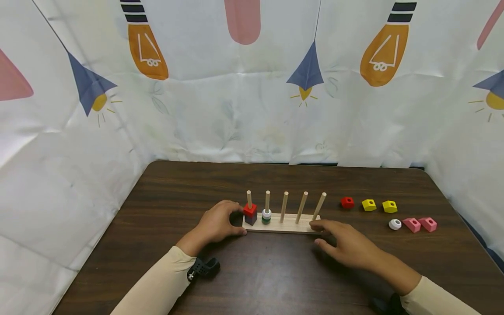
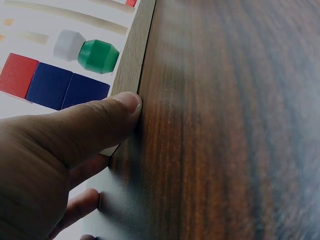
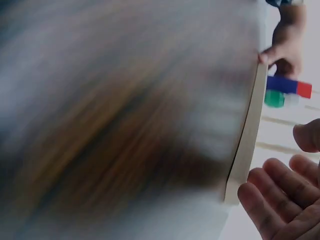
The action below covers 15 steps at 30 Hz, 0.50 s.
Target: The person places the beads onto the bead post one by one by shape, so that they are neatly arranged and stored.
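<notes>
Presently, pegboard (image 1: 293,226) pinched at left edge by left hand (image 1: 218,224); right hand (image 1: 348,244), fingers relaxed, placed at right edge; loose red block (image 1: 347,202) set just apart.

From the head we look forward and down, from well back, over the dark table (image 1: 275,271) to the curtain (image 1: 236,113) at its far side. From the left wrist we look rightward, close upon the left hand (image 2: 45,145), along the near edge of the wooden board (image 1: 291,224); from the right wrist, leftward along it. Both wrist views share the blue blocks (image 2: 50,86) at the left.
</notes>
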Each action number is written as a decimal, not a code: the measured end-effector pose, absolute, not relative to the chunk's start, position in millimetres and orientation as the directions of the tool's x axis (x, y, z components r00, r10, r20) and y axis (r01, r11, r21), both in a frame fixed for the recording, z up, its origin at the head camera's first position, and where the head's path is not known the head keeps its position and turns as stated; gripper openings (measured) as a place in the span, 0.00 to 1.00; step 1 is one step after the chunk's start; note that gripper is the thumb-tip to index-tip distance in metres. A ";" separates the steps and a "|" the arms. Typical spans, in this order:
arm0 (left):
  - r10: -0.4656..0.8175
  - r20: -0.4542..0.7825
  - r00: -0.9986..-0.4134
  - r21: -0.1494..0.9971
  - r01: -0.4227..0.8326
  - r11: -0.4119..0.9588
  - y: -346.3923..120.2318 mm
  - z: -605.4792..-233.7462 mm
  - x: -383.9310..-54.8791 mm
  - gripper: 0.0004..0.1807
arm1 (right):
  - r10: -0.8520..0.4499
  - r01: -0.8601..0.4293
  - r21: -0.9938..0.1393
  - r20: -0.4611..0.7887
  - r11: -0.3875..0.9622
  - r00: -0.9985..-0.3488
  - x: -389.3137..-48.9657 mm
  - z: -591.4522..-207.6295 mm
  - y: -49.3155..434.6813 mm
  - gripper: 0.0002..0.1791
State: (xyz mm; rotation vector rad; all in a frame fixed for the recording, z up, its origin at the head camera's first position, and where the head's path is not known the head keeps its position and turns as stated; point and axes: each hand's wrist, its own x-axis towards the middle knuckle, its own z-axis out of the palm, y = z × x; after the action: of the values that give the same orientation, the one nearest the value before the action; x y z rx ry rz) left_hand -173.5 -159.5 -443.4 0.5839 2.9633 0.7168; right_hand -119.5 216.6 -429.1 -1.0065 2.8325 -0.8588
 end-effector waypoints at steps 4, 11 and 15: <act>0.365 0.050 -0.930 0.448 0.348 0.823 -159.9 -444.0 -173.6 0.29 | -0.542 -0.536 -0.494 0.146 0.685 -0.827 -118.2 -427.8 233.6 0.22; 0.363 0.045 -0.931 0.451 0.344 0.824 -159.7 -443.5 -173.4 0.29 | -0.440 -0.462 -0.466 0.164 0.755 -0.883 -117.1 -426.2 261.6 0.23; 0.365 0.040 -0.930 0.448 0.344 0.825 -159.6 -443.0 -173.5 0.29 | -0.385 -0.435 -0.434 0.201 0.789 -0.901 -117.6 -425.9 278.5 0.23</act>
State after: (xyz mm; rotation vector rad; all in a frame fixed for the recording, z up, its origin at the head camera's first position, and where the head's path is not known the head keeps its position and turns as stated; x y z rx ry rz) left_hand -173.5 -159.6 -443.0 0.5745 2.9559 0.7119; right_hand -117.6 278.5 -425.9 -0.7049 3.0676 -0.7848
